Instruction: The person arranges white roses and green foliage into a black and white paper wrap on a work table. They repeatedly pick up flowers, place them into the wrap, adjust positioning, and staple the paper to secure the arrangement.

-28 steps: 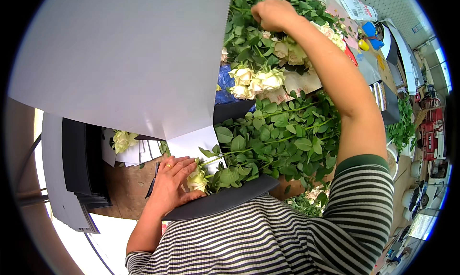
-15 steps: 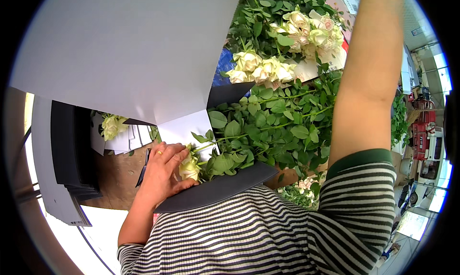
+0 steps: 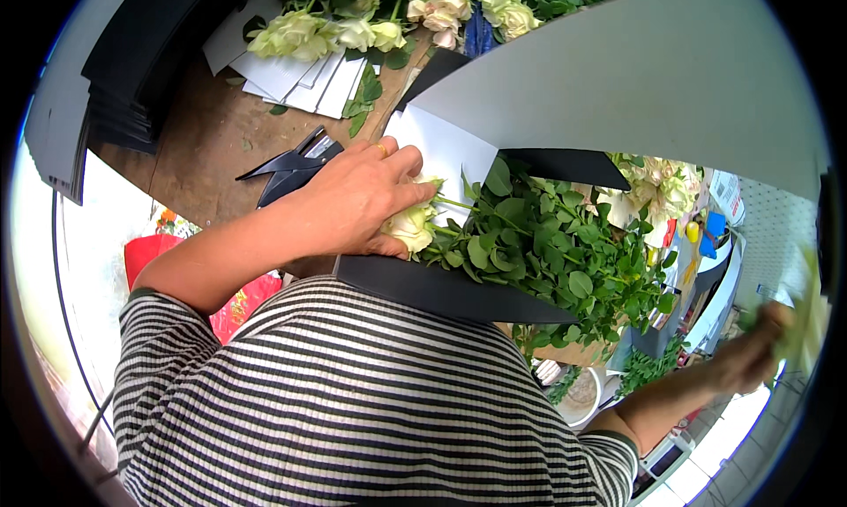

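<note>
My left hand (image 3: 371,194) is closed around the head of a pale cream-green rose (image 3: 411,228). That rose lies at the left end of a bed of leafy stems (image 3: 565,247), between a black board flap (image 3: 454,291) near my body and a large grey board (image 3: 662,75) standing up behind. A white panel (image 3: 452,150) shows beyond my left fingers. Out at the far right, my right hand (image 3: 754,353) is raised and smeared by motion, closed on a blurred pale yellow-green thing (image 3: 807,317) that looks like a flower.
A black hand tool (image 3: 291,173) lies on the brown table (image 3: 198,167) by my left wrist. Farther back are white cards (image 3: 304,79) and loose roses (image 3: 296,35). Black boards (image 3: 146,57) are stacked at far left; a white bucket (image 3: 582,397) stands at lower right.
My right arm has swung from reaching far forward to out at the right, where its hand now shows with the blurred thing. My left hand stays at the rose while the whole view has turned.
</note>
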`<state>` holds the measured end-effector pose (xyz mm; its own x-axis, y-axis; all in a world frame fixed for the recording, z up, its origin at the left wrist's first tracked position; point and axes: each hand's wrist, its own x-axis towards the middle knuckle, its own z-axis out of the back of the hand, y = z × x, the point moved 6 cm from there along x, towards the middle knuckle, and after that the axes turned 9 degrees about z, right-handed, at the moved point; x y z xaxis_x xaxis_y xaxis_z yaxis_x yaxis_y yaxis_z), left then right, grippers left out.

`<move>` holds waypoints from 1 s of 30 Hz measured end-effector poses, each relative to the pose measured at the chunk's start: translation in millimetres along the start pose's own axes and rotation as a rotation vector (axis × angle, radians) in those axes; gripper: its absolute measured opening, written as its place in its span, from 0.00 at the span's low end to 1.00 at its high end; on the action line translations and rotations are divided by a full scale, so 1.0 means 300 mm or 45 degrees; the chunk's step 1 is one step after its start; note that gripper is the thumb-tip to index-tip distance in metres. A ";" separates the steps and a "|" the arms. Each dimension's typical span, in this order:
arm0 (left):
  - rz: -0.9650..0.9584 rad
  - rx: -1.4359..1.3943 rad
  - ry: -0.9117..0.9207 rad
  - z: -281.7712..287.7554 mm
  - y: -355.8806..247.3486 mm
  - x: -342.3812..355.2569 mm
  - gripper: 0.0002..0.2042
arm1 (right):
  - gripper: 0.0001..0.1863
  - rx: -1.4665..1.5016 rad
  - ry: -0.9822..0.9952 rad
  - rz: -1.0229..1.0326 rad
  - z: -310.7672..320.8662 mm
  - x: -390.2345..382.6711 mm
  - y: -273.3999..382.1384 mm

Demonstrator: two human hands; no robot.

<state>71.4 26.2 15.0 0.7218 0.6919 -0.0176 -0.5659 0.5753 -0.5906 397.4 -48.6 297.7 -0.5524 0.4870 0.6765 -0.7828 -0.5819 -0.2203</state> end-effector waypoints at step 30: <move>0.145 -0.135 0.087 -0.050 0.055 -0.040 0.36 | 0.12 1.052 0.723 -0.416 -1.071 -0.265 0.468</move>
<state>59.2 20.8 -6.7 0.6827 0.7167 -0.1425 -0.6033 0.4428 -0.6633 239.4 40.3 -13.0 -0.5702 0.8092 0.1414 -0.5972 -0.5265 0.6051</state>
